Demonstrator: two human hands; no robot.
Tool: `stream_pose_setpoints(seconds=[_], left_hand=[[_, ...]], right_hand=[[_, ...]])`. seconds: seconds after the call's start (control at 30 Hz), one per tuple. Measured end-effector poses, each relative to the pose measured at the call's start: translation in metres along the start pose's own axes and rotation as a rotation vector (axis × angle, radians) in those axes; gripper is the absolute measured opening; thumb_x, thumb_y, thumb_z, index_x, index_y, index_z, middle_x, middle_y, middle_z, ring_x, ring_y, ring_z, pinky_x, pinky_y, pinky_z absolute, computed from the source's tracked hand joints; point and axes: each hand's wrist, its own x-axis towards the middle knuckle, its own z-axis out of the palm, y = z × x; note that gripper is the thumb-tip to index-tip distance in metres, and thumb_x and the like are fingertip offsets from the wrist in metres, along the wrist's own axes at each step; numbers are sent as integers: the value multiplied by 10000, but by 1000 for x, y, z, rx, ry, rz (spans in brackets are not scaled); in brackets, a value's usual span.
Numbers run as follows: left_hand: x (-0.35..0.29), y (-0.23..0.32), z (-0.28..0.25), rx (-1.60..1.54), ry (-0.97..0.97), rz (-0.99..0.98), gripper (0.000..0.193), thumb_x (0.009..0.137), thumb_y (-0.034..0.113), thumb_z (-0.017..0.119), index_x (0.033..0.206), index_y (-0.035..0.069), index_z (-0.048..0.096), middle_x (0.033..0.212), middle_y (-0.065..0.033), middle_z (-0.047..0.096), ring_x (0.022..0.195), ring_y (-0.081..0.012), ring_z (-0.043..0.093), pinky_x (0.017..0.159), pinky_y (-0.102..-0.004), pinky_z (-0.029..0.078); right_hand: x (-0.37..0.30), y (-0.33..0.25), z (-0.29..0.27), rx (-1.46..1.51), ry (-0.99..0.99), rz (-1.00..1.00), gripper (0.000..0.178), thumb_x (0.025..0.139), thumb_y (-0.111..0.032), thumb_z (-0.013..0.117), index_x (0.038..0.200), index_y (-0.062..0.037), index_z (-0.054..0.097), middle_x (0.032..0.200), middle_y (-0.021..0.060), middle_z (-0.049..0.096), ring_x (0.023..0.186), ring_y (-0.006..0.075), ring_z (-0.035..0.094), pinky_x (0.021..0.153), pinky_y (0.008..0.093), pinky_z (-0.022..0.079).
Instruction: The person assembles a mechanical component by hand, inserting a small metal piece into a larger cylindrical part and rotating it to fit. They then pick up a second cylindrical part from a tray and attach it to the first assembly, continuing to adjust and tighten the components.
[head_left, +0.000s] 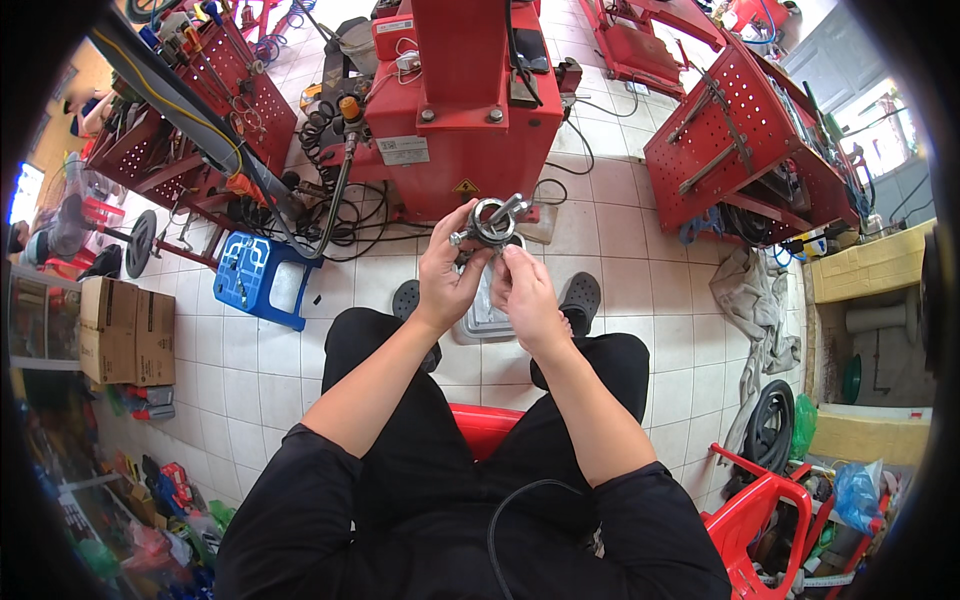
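Between my raised hands is a silver metal part with a ring-shaped opening (493, 223) and a short rod sticking out at its upper right. My left hand (447, 275) grips it from the left side, thumb below and fingers behind. Just under the ring, the fingers of my right hand (528, 293) are pinched together against the part's lower side; whatever they hold there is too small to make out. A light grey tray (487, 330) lies on the floor below, partly covered by my hands.
A red machine (460, 150) stands straight ahead, with black hoses (350, 215) on the floor beside it. To the left are a blue plastic stool (258, 275) and cardboard boxes (125, 330). A red perforated cart (745, 140) stands at right, a red chair (765, 530) at lower right.
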Motion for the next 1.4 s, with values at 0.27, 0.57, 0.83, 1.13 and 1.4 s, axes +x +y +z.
stream_pose_setpoints(seconds=[0.27, 0.57, 0.83, 1.13, 1.4], left_hand=[[-1, -2, 1, -7, 11, -4, 353, 763, -61, 627, 1112, -49, 575, 1302, -156, 498, 1156, -268, 518, 886, -309, 484], [1, -20, -1, -249, 44, -248, 375, 891, -19, 540, 1258, -36, 468, 1048, -77, 628, 938, -110, 580, 824, -248, 464], [1, -17, -2, -239, 30, -201, 383, 889, -7, 554, 1262, -26, 470, 1006, -59, 637, 907, -95, 586, 807, -237, 473], [-2, -15, -3, -262, 24, -201, 390, 889, -12, 554, 1269, -21, 465, 1003, -60, 635, 888, -98, 594, 795, -242, 486], [0, -10, -2, -264, 23, -188, 378, 883, -10, 566, 1252, -23, 484, 1004, -58, 637, 880, -98, 597, 784, -242, 493]], right_hand=[[2, -4, -5, 68, -27, 88, 286, 966, -275, 378, 786, -66, 454, 574, -41, 340, 497, 59, 306, 467, 223, 259], [6, -5, -17, -480, -25, -304, 381, 808, -30, 559, 1178, -34, 470, 676, -10, 470, 629, 62, 457, 579, 225, 376], [1, -19, -13, -329, -41, -189, 333, 807, -30, 556, 1134, 11, 511, 685, -30, 499, 595, 24, 443, 511, 190, 340], [0, -21, -12, -409, -36, -176, 292, 798, -45, 569, 1083, 11, 547, 653, -29, 493, 592, 33, 450, 518, 204, 358], [-2, -24, -13, -444, -31, -185, 261, 800, -43, 554, 1057, 4, 563, 642, -29, 479, 596, 32, 443, 524, 203, 356]])
